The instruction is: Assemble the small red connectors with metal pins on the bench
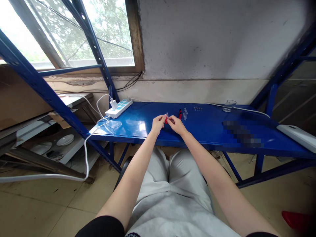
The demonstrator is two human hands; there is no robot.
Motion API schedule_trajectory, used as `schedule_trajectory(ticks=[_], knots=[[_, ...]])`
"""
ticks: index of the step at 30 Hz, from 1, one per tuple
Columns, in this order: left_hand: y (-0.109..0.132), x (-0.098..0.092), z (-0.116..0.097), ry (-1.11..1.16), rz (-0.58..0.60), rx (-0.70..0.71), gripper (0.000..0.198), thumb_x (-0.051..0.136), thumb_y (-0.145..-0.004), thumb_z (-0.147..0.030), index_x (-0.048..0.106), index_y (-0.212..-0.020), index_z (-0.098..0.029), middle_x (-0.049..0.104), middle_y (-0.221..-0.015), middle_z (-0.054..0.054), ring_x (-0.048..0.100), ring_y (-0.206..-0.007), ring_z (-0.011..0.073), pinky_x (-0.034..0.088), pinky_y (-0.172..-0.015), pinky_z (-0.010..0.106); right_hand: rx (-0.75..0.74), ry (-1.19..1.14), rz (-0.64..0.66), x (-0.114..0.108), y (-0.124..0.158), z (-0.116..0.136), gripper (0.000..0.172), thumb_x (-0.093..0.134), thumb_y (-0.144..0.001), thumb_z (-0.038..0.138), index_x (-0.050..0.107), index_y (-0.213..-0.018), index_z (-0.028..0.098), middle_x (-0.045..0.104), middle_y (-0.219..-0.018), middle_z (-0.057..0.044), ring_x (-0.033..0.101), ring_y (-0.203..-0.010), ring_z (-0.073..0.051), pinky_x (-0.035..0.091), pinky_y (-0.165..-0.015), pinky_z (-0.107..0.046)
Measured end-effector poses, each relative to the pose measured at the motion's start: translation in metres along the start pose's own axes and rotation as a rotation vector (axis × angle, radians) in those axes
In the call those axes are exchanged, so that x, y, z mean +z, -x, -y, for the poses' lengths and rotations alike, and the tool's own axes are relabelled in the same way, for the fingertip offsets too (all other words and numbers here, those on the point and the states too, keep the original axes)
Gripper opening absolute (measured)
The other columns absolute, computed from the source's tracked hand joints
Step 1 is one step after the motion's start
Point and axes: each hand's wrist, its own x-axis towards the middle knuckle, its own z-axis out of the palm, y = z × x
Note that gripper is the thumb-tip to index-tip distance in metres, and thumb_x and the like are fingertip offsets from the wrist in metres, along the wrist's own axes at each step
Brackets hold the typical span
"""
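Over the front middle of the blue table, my left hand is closed in a pinch on a small red piece. A small clear part sticks up just above it; whether the two are joined I cannot tell. From the other side my right hand meets it, thumb and fingers pressed together at the red piece. Just beyond the right hand lie red and black pieces and several clear plastic pieces. Farther back, several tiny pale parts form a row.
A white power strip with a plugged-in cable sits at the table's left end. Toward the right are a clear glass, a blurred dark object and a white device. Blue metal posts frame the table.
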Motion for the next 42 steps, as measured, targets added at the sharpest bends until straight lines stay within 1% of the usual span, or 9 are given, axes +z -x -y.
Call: schedule_trajectory(ticks=[11, 15, 19, 22, 25, 28, 33, 35, 42], knots=[[0.000, 0.000, 0.000, 0.011, -0.025, -0.012, 0.040, 0.060, -0.070, -0.051, 0.069, -0.079, -0.013, 0.047, -0.049, -0.003, 0.033, -0.041, 0.0033, 0.024, -0.040, 0.020, -0.013, -0.010, 0.010, 0.000, 0.000, 0.001, 0.024, 0.046, -0.082, 0.042, 0.054, -0.080, 0.019, 0.057, -0.066, -0.001, 0.045, -0.052, -0.012, 0.034, -0.051, -0.024], [0.000, 0.000, 0.000, 0.028, -0.043, -0.006, 0.035, 0.063, -0.069, -0.047, 0.069, -0.073, -0.013, 0.055, -0.058, 0.001, 0.042, -0.049, 0.0055, 0.030, -0.044, 0.020, -0.036, -0.016, 0.000, 0.000, 0.000, 0.001, 0.022, 0.048, -0.081, 0.040, 0.054, -0.079, 0.018, 0.057, -0.067, -0.001, 0.045, -0.053, -0.011, 0.035, -0.053, -0.024], [0.001, 0.000, 0.000, 0.063, -0.009, 0.018, 0.028, 0.062, -0.071, -0.041, 0.069, -0.076, -0.014, 0.063, -0.073, 0.006, 0.050, -0.060, 0.0084, 0.036, -0.051, 0.021, -0.035, -0.025, 0.003, -0.002, -0.001, 0.001, 0.026, 0.049, -0.080, 0.044, 0.054, -0.079, 0.018, 0.057, -0.068, -0.001, 0.044, -0.053, -0.011, 0.035, -0.053, -0.024], [0.002, 0.000, -0.001, 0.058, 0.013, 0.020, 0.026, 0.060, -0.073, -0.038, 0.069, -0.082, -0.015, 0.064, -0.079, 0.007, 0.051, -0.062, 0.0093, 0.035, -0.051, 0.020, -0.020, -0.007, 0.015, -0.002, -0.001, 0.002, 0.028, 0.049, -0.080, 0.046, 0.053, -0.078, 0.018, 0.054, -0.065, 0.000, 0.044, -0.053, -0.011, 0.035, -0.053, -0.024], [0.003, -0.001, -0.001, 0.029, 0.021, 0.025, 0.026, 0.058, -0.074, -0.036, 0.069, -0.085, -0.015, 0.064, -0.077, 0.006, 0.051, -0.061, 0.0095, 0.031, -0.047, 0.020, -0.013, 0.021, 0.025, -0.003, -0.001, 0.002, 0.027, 0.049, -0.080, 0.045, 0.053, -0.077, 0.018, 0.053, -0.063, 0.000, 0.045, -0.054, -0.012, 0.035, -0.053, -0.024], [0.002, -0.001, -0.001, 0.033, -0.015, 0.045, 0.024, 0.056, -0.075, -0.033, 0.067, -0.085, -0.015, 0.062, -0.076, 0.005, 0.052, -0.064, 0.0099, 0.034, -0.050, 0.020, -0.016, 0.061, 0.012, -0.002, -0.002, 0.001, 0.026, 0.048, -0.080, 0.044, 0.052, -0.078, 0.018, 0.054, -0.064, -0.001, 0.046, -0.055, -0.012, 0.035, -0.054, -0.024], [-0.002, -0.003, -0.002, 0.039, -0.204, 0.062, 0.017, 0.051, -0.076, -0.025, 0.063, -0.083, -0.015, 0.057, -0.067, 0.002, 0.053, -0.066, 0.0102, 0.039, -0.058, 0.021, 0.035, 0.103, -0.099, -0.004, -0.001, -0.003, 0.024, 0.047, -0.081, 0.042, 0.052, -0.078, 0.019, 0.055, -0.066, -0.001, 0.049, -0.057, -0.013, 0.036, -0.056, -0.025], [-0.002, -0.003, -0.002, 0.037, -0.246, 0.043, 0.014, 0.050, -0.075, -0.022, 0.061, -0.081, -0.015, 0.055, -0.066, 0.001, 0.053, -0.064, 0.0099, 0.039, -0.059, 0.021, 0.076, 0.120, -0.129, -0.008, 0.000, -0.006, 0.024, 0.047, -0.081, 0.042, 0.053, -0.079, 0.018, 0.057, -0.068, -0.003, 0.050, -0.058, -0.013, 0.037, -0.057, -0.025], [0.002, -0.003, -0.004, -0.041, -0.191, 0.050, 0.013, 0.051, -0.074, -0.022, 0.060, -0.080, -0.016, 0.055, -0.064, 0.001, 0.054, -0.063, 0.0107, 0.041, -0.064, 0.024, 0.215, 0.194, -0.106, -0.023, -0.001, -0.014, 0.025, 0.049, -0.078, 0.041, 0.058, -0.083, 0.018, 0.063, -0.077, -0.006, 0.055, -0.066, -0.016, 0.039, -0.058, -0.026]])
